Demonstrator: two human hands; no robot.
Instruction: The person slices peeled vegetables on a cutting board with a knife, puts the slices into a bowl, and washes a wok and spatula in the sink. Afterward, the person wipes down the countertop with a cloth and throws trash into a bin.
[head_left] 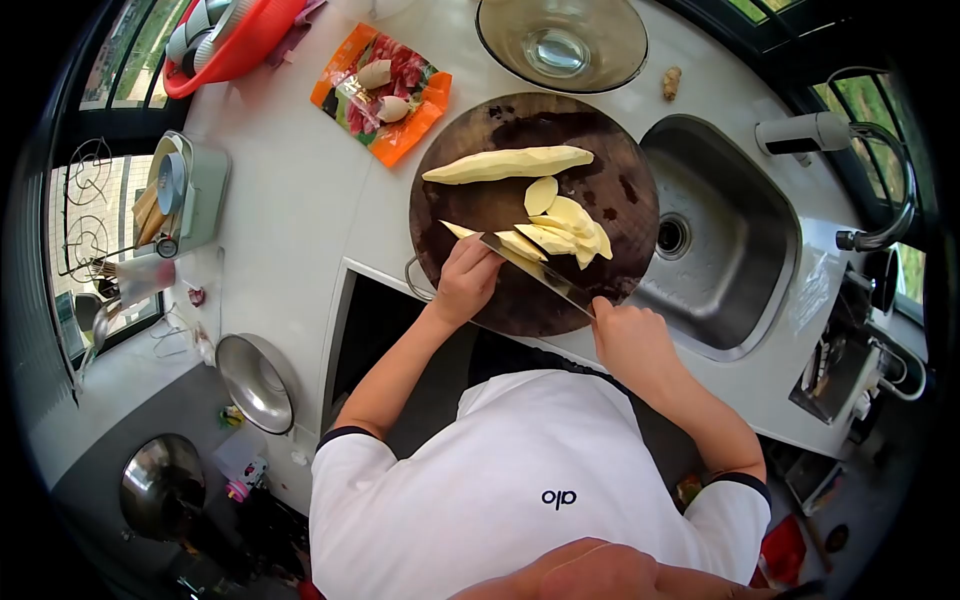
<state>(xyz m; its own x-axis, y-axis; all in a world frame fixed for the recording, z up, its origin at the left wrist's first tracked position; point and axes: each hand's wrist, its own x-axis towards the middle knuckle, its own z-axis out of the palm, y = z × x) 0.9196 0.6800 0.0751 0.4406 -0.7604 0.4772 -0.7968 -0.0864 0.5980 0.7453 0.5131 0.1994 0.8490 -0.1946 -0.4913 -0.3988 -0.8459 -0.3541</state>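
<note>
My right hand (638,345) is closed around the handle of a kitchen knife (556,284). The blade slants up and left over the near part of a round dark wooden cutting board (530,305). My left hand (468,277) is closed on a pale yellow piece of peeled sweet potato (457,230), its fingertips close to the blade's tip. Cut slices (568,222) lie in a loose pile beyond the blade. Farther back on the board rests a long peeled sweet potato (508,164). The fingers partly hide the piece being held.
Behind the board stands a glass bowl (560,25). At the right is a steel sink (735,255) with a faucet (890,225). An orange packet (420,118) with garlic on it, a ginger piece (671,83), a red basket (235,60) and a metal bowl (256,383) are around.
</note>
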